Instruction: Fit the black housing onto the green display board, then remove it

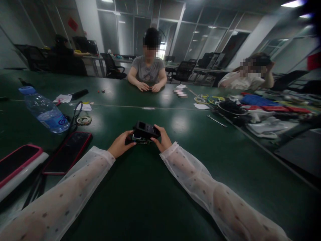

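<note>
Between my hands, just above or on the green table, is a black plastic housing (147, 130) with a small square window and a row of small marks or buttons. It sits tilted over a circuit board (141, 140), whose edge shows beneath it. My left hand (121, 144) pinches the left end, thumb along the circuit board and fingers partly hidden behind. My right hand (163, 139) grips the right end of the black housing between thumb and fingers. Whether the two parts are joined, I cannot tell.
Left on the green table (140, 201) lie a water bottle (47, 112), a red-edged phone (67, 153), another pink-edged phone (18, 162) and a ring-shaped part (84, 120). A wrench (217, 121) and piled cables (233, 110) lie right. A person (149, 67) sits opposite.
</note>
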Demonstrator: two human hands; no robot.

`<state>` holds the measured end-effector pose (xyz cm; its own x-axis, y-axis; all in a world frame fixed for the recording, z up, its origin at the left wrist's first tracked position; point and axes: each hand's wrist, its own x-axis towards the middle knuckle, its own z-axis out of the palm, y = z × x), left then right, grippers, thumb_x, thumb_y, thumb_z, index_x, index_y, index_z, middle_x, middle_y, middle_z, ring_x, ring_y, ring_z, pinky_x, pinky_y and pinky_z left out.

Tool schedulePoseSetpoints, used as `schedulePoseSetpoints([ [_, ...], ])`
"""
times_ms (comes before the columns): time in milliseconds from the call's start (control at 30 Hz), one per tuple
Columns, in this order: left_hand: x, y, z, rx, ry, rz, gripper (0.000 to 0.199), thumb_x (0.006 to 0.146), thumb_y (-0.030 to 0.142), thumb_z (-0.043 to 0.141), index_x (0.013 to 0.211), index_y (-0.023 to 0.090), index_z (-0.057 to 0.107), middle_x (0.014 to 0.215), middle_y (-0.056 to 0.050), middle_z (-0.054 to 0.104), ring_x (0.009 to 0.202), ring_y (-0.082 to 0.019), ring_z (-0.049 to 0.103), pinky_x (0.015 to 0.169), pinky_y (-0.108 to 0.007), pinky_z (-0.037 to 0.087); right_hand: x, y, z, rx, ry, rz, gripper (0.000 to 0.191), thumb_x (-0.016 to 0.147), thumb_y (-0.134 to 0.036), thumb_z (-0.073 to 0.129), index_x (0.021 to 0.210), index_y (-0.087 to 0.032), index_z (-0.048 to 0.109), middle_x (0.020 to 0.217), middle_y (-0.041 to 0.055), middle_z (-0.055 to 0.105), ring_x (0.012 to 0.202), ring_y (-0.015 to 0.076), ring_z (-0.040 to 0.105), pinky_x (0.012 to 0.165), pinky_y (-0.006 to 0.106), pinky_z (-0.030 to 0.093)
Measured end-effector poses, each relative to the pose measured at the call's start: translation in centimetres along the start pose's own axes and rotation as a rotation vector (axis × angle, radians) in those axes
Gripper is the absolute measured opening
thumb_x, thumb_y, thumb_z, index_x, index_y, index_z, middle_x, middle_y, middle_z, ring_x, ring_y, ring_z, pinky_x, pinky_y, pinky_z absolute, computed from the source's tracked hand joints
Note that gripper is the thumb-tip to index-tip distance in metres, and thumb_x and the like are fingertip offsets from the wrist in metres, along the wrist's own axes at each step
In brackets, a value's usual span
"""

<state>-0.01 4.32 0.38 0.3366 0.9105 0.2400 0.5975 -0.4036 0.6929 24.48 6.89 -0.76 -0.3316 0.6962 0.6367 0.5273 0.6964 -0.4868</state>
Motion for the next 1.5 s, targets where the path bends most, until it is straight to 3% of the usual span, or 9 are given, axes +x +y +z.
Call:
schedulePoseSetpoints([
  [300, 0.1, 0.4, -0.1, 0.002, 0.008, -0.038, 0.048, 0.079, 0.031, 0.064, 0.120, 0.015, 0.045, 0.111, -0.012, 0.060, 0.092, -0.025, 0.061, 0.081, -0.043, 0.049, -0.1, -0.3, -0.3, 0.013, -0.063, -0.004, 0.054, 0.087, -0.034, 0.050, 0.135, -0.023, 0.027, 0.121, 0.0126, 0.045, 0.116, 0.0285, 0.048, 0.097, 0.051, 0.042],
  [433, 0.1, 0.4, -0.1, -0.005, 0.009, -0.031, 0.057, 0.077, 0.031, 0.065, 0.126, 0.015, 0.041, 0.112, -0.013, 0.059, 0.094, -0.025, 0.060, 0.080, -0.042, 0.049, -0.1, -0.2, -0.1, 0.032, -0.092, -0.022, 0.054, 0.087, -0.035, 0.048, 0.135, -0.022, 0.027, 0.120, 0.0129, 0.045, 0.114, 0.0283, 0.048, 0.096, 0.050, 0.043],
  [600, 0.0, 0.0, 0.0, -0.020, 0.026, 0.004, 0.076, 0.072, 0.033, 0.071, 0.135, 0.019, 0.032, 0.129, -0.014, 0.049, 0.111, -0.028, 0.053, 0.089, -0.045, 0.046, -0.3, 0.1, 0.3, 0.017, -0.141, -0.069, 0.054, 0.084, -0.032, 0.052, 0.133, -0.021, 0.030, 0.119, 0.0131, 0.044, 0.114, 0.0275, 0.046, 0.095, 0.049, 0.044],
  [800, 0.1, -0.5, 0.2, -0.049, 0.022, 0.046, 0.066, 0.077, 0.034, 0.066, 0.134, 0.021, 0.035, 0.130, -0.013, 0.049, 0.118, -0.029, 0.049, 0.095, -0.047, 0.042, -0.5, 0.4, 0.6, -0.035, -0.207, -0.064, 0.069, 0.078, -0.035, 0.061, 0.135, -0.020, 0.025, 0.123, 0.0144, 0.042, 0.118, 0.0289, 0.043, 0.097, 0.050, 0.042],
  [967, 0.2, -0.4, 0.1, -0.059, 0.006, 0.034, 0.063, 0.078, 0.034, 0.064, 0.133, 0.021, 0.037, 0.129, -0.013, 0.051, 0.119, -0.028, 0.050, 0.097, -0.047, 0.040, -0.4, 1.0, 0.4, 0.025, -0.233, 0.051, 0.076, 0.073, -0.037, 0.068, 0.135, -0.017, 0.029, 0.120, 0.0153, 0.048, 0.114, 0.0280, 0.049, 0.097, 0.048, 0.042],
  [1133, 0.2, -0.2, 0.0, -0.065, -0.008, 0.026, 0.064, 0.078, 0.035, 0.065, 0.133, 0.021, 0.036, 0.128, -0.013, 0.051, 0.117, -0.028, 0.050, 0.095, -0.048, 0.041, -0.1, 1.5, 0.1, 0.191, -0.266, 0.216, 0.059, 0.067, -0.035, 0.073, 0.119, -0.022, 0.047, 0.111, 0.0088, 0.057, 0.104, 0.0235, 0.057, 0.090, 0.043, 0.047],
  [1500, 0.1, 0.1, -0.1, -0.061, 0.004, -0.039, 0.058, 0.077, 0.034, 0.065, 0.129, 0.020, 0.040, 0.112, -0.010, 0.060, 0.098, -0.026, 0.060, 0.083, -0.043, 0.048, 0.0, 0.8, -0.3, 0.287, -0.112, 0.207, 0.049, 0.069, -0.035, 0.072, 0.112, -0.025, 0.049, 0.105, 0.0049, 0.061, 0.100, 0.0218, 0.060, 0.089, 0.044, 0.048],
])
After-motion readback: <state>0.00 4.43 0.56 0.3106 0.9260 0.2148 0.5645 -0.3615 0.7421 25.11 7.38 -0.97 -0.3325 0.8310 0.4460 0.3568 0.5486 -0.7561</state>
